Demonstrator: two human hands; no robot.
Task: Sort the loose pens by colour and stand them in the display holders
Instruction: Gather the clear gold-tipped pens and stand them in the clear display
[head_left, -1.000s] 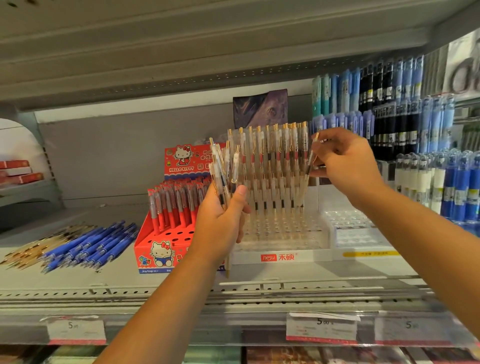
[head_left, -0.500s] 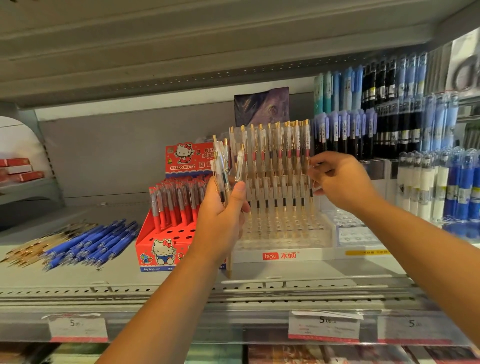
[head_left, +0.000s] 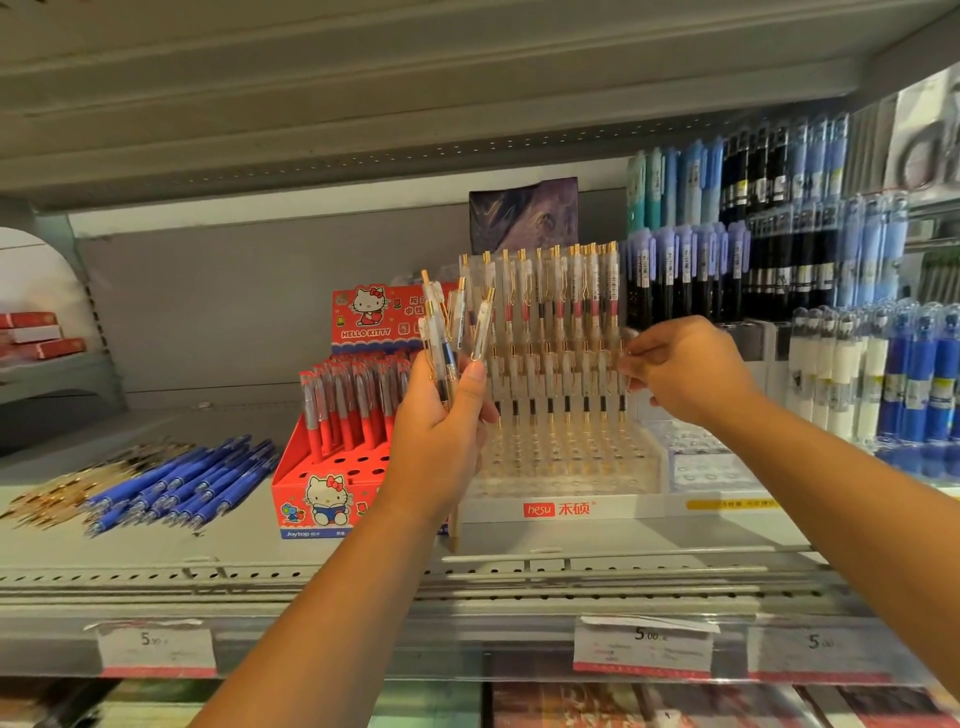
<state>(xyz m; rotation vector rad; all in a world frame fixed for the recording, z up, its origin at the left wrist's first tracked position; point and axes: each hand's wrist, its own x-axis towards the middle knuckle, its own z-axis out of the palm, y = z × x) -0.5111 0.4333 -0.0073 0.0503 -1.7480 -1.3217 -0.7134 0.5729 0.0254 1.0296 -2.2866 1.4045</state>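
My left hand (head_left: 441, 436) grips a bunch of clear pens with gold clips (head_left: 452, 332), held upright in front of the shelf. The clear display holder (head_left: 566, 467) with a white base stands behind it, its rear rows filled with upright clear gold-tipped pens (head_left: 561, 322). My right hand (head_left: 685, 374) pinches a clear pen (head_left: 622, 384) at the right end of the second row, standing in the holder. Loose blue pens (head_left: 182, 483) and loose gold-clear pens (head_left: 78, 483) lie on the shelf at left.
A red Hello Kitty box (head_left: 332, 499) of red pens stands left of the clear holder. A second clear holder (head_left: 717, 467) sits to the right. Racks of blue, black and white pens (head_left: 779, 260) fill the right side. The shelf above hangs low.
My right hand came down from the top of the rows and lowered one clear pen into the holder's right end. My left hand kept its bunch in place.
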